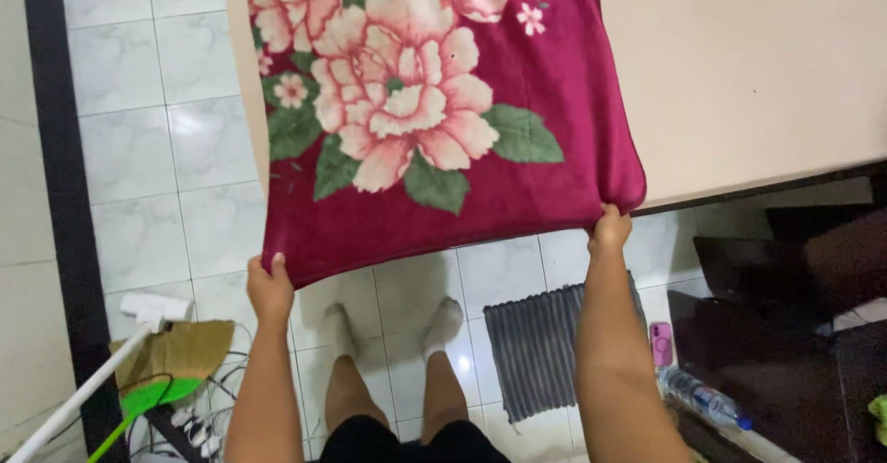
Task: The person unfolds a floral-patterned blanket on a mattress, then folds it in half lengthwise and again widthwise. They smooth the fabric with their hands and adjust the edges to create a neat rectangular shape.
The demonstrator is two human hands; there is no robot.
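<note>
One plush magenta blanket with large pink-and-cream flowers and green leaves point(434, 103) hangs stretched between two raised hands, its upper part lying over the near-left corner of one pale beige bed surface point(758, 66). Left hand point(270, 289): grips the blanket's lower left corner, thumb up against the fabric and fingers curled behind it, pinching the hem. Right hand point(610, 229): closed on the lower right corner, fingers pressed together around a bunched fold of fabric; individual fingertips cannot be told apart. The lower hem runs slack between the two hands, sagging slightly. Below it, two bare legs with two feet in pale socks point(393, 329) stand on the white marbled tile floor point(139, 149). One grey ribbed mat point(536, 343) lies on the floor just right of the feet, partly behind the right forearm. Near the mat's right edge: one pink phone point(662, 344) and one clear plastic bottle with blue cap point(707, 398), lying on its side. At the floor's lower left: one straw broom with white handle point(171, 352), one bright green swatter-like tool point(143, 398), and a tangle of cables point(199, 421), count not discernible.
</note>
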